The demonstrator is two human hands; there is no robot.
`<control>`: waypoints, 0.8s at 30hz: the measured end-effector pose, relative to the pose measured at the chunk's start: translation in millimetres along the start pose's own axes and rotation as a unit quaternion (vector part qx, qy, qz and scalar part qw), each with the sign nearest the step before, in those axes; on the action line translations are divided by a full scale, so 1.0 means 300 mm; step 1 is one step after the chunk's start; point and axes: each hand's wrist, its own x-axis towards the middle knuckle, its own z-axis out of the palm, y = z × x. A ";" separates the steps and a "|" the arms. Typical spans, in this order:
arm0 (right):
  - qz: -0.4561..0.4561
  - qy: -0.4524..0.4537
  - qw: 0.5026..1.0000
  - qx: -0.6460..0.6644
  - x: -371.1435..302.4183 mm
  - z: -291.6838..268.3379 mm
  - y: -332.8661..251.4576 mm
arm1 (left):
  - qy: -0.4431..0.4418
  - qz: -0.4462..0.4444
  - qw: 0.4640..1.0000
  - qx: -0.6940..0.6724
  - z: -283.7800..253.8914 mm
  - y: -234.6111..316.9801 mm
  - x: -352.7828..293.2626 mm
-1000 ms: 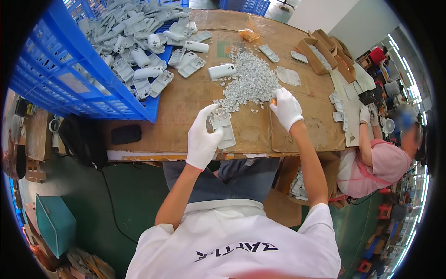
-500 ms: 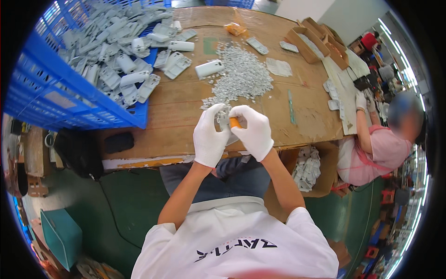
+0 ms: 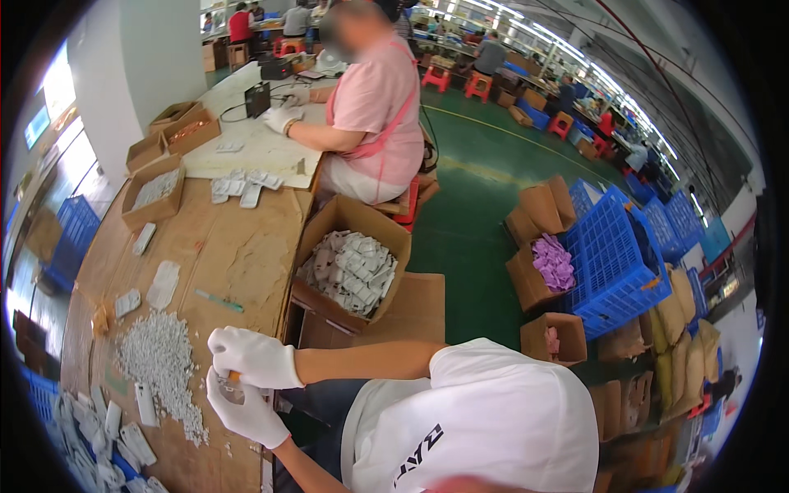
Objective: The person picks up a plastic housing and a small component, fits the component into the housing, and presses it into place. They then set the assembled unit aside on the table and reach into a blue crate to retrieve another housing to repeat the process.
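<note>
Both my hands wear white gloves and meet at the table edge, on the left of the view. My right hand [image 3: 253,358] is closed around a small orange thing [image 3: 235,376], perhaps a handle; most of it is hidden by the fingers. Close against it, my left hand [image 3: 245,412] grips a small grey-white plastic part [image 3: 226,393], mostly covered by the glove. Beside the hands lies a heap of small white plastic pieces [image 3: 156,349]. White plastic housings [image 3: 145,404] lie at the lower left, near and in a blue crate.
A green pen-like tool [image 3: 219,301] lies on the cardboard-covered table [image 3: 238,259]. An open carton [image 3: 386,234] full of white parts stands beside the table. A co-worker in pink [image 3: 374,115] sits beyond. Blue crates [image 3: 612,255] and cartons stand across the green floor on the right.
The view has swung to the right, so the table and my hands now appear at the left and the aisle has come into sight. Both hands keep their grip, close together.
</note>
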 end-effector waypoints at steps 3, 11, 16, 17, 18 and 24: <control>0.159 -0.004 0.980 0.120 -0.017 -0.116 0.008 | -0.053 0.079 0.995 0.034 0.057 0.061 -0.002; 0.147 0.013 0.987 0.063 -0.189 -0.075 0.124 | -0.154 0.022 0.986 0.055 0.065 0.042 -0.055; 0.222 -0.047 0.973 0.030 -0.353 -0.101 0.056 | -0.227 -0.027 0.973 0.040 0.043 0.001 -0.168; 0.236 -0.037 0.970 0.045 -0.389 -0.108 0.046 | -0.225 -0.031 0.974 0.002 0.056 -0.025 -0.211; 0.242 -0.030 0.969 0.041 -0.434 -0.105 0.044 | -0.229 -0.038 0.973 0.012 0.070 -0.067 -0.250; 0.296 -0.094 0.950 -0.013 -0.530 -0.122 -0.002 | -0.251 -0.099 0.963 0.019 0.048 -0.073 -0.355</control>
